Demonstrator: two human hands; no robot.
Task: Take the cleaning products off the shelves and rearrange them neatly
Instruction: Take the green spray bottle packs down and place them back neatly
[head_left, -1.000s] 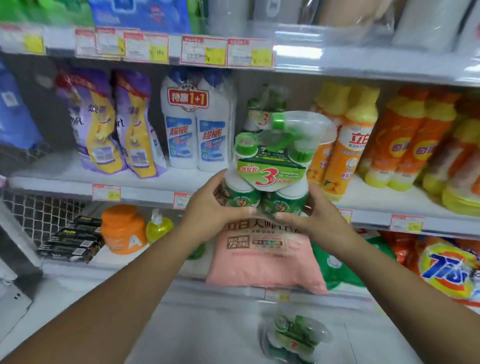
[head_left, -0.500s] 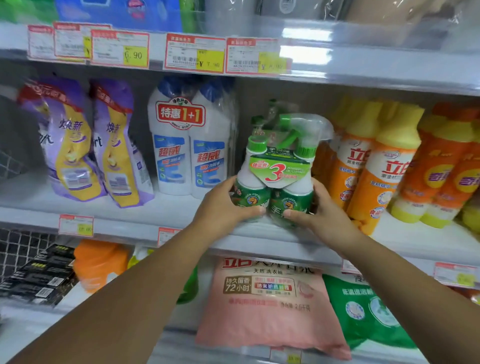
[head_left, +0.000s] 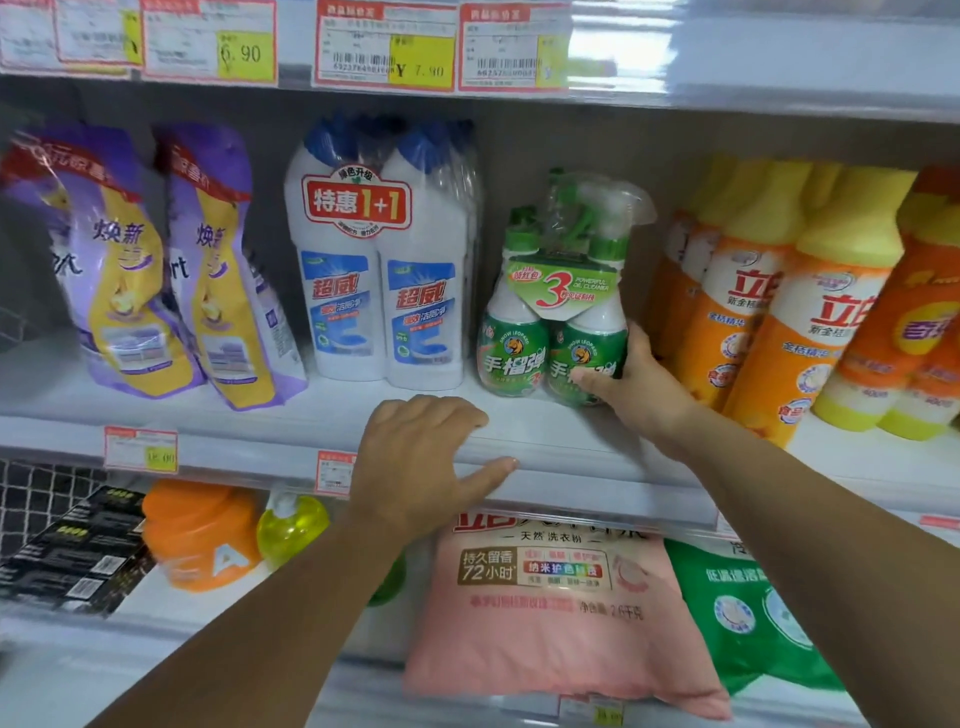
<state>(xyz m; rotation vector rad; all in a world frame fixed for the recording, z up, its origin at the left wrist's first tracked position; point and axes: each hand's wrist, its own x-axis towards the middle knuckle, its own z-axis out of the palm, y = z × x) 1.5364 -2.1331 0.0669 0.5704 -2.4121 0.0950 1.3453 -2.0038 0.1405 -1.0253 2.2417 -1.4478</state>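
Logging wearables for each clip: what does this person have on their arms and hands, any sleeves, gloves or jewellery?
Nothing worn shows. The left forearm and the right forearm are bare to the frame edge, no sleeve in view. The left hand and the right hand have no gloves; no watch, bracelet or ring shows on wrists or fingers.

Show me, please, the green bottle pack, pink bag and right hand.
green bottle pack (head_left: 511, 358), head view, left bottle's label
pink bag (head_left: 519, 654), head view, front panel
right hand (head_left: 641, 387), head view, back of hand
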